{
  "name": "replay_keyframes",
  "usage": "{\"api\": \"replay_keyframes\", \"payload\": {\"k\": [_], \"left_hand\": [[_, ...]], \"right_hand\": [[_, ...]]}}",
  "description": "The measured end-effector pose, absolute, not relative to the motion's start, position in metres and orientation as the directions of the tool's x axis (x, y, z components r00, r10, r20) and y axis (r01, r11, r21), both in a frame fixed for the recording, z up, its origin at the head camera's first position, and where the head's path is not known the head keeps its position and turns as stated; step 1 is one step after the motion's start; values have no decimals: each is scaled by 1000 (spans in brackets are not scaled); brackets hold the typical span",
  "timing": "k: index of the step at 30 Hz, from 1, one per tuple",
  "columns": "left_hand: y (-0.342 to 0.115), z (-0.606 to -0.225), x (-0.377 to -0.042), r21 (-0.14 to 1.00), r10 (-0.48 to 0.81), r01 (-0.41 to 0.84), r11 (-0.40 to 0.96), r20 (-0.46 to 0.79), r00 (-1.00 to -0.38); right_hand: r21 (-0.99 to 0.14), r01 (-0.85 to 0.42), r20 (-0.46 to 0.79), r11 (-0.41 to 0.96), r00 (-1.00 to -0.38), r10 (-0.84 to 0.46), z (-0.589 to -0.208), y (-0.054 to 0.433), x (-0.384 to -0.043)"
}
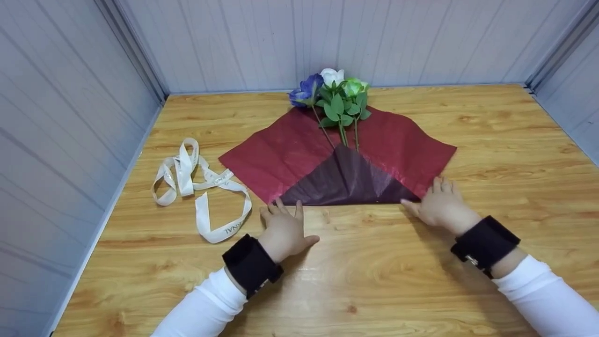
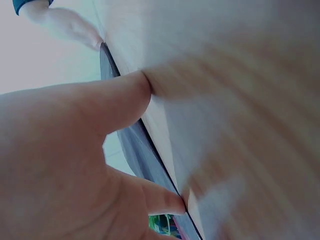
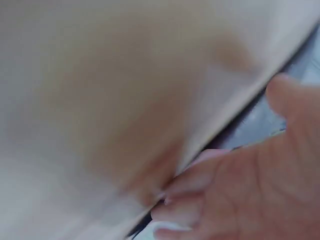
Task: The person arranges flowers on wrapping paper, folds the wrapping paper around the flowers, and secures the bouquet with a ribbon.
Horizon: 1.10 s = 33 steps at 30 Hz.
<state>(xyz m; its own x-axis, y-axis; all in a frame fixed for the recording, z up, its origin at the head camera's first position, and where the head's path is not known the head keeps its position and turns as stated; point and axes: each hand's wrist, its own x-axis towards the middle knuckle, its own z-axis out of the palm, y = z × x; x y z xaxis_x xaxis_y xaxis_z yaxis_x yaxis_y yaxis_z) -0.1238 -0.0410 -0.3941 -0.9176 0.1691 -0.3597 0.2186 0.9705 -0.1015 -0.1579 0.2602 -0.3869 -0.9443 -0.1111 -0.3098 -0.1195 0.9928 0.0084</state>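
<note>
A sheet of dark red wrapping paper (image 1: 276, 152) lies on the table, its near part folded up into a darker maroon flap (image 1: 327, 185). Artificial flowers rest on it: a blue one (image 1: 310, 89), a white one (image 1: 332, 76) and a green one (image 1: 354, 87). The flap covers their lower stems. My left hand (image 1: 283, 232) has its fingers spread, fingertips touching the fold's near left corner. At the near right corner, my right hand (image 1: 442, 206) rests extended fingers by the paper's edge, its thumb at the fold. In the left wrist view, the fold (image 2: 157, 155) runs past the fingers.
A loosely looped white ribbon (image 1: 203, 217) with dark printed letters lies left of the paper. The wood-grain table (image 1: 351, 281) is bounded by pale panel walls (image 1: 257, 42) at the back and both sides. The flower heads reach close to the back wall.
</note>
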Motion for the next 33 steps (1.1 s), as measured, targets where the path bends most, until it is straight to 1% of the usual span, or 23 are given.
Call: {"api": "replay_keyframes", "payload": {"k": [3, 5, 6, 7, 9, 10, 12, 15, 19, 21, 23, 26, 29, 31, 33], "left_hand": [[-40, -394, -123, -94, 175, 222, 971, -354, -919], [-41, -395, -122, -89, 171, 215, 972, -353, -920], [-41, -395, -122, -86, 170, 212, 973, -352, -921], [-42, -396, -122, -85, 168, 210, 974, -352, -921], [-42, -397, -122, -85, 164, 206, 975, -354, -921], [-42, -397, -122, -87, 162, 205, 975, -355, -921], [-43, -397, -122, -76, 162, 202, 976, -357, -920], [-48, -396, -123, -3, 175, 187, 982, -338, -925], [-59, -394, -123, 174, 184, 136, 975, -293, -938], [-64, -393, -124, 244, 199, 133, 961, -274, -941], [-66, -393, -125, 289, 239, 161, 944, -259, -936], [-63, -393, -126, 330, 360, 270, 904, -252, -898], [-57, -394, -125, 343, 461, 357, 869, -298, -836], [-52, -395, -125, 325, 481, 379, 866, -340, -808], [-47, -395, -126, 296, 469, 377, 878, -365, -805]], "right_hand": [[-13, -114, -125, 993, -986, -115, -385, 244, -162], [-38, -198, -37, 980, -979, -199, -386, 227, -166], [-42, -256, -23, 966, -966, -257, -387, 220, -167], [-53, -320, -20, 946, -947, -322, -389, 213, -168], [-105, -440, -64, 892, -892, -448, -393, 200, -171], [-135, -482, -96, 866, -863, -496, -396, 196, -172], [-196, -519, -162, 832, -819, -550, -400, 189, -175], [-234, -530, -214, 815, -790, -575, -404, 186, -179], [-219, -540, -252, 812, -773, -582, -406, 184, -182], [-211, -539, -269, 816, -770, -578, -406, 183, -182], [-211, -534, -275, 818, -771, -574, -405, 182, -181], [-212, -523, -267, 825, -781, -564, -406, 182, -181], [-224, -525, -197, 821, -801, -566, -409, 182, -184], [-223, -543, -101, 809, -813, -574, -411, 182, -188], [-195, -574, 6, 795, -812, -584, -413, 183, -193]]}}
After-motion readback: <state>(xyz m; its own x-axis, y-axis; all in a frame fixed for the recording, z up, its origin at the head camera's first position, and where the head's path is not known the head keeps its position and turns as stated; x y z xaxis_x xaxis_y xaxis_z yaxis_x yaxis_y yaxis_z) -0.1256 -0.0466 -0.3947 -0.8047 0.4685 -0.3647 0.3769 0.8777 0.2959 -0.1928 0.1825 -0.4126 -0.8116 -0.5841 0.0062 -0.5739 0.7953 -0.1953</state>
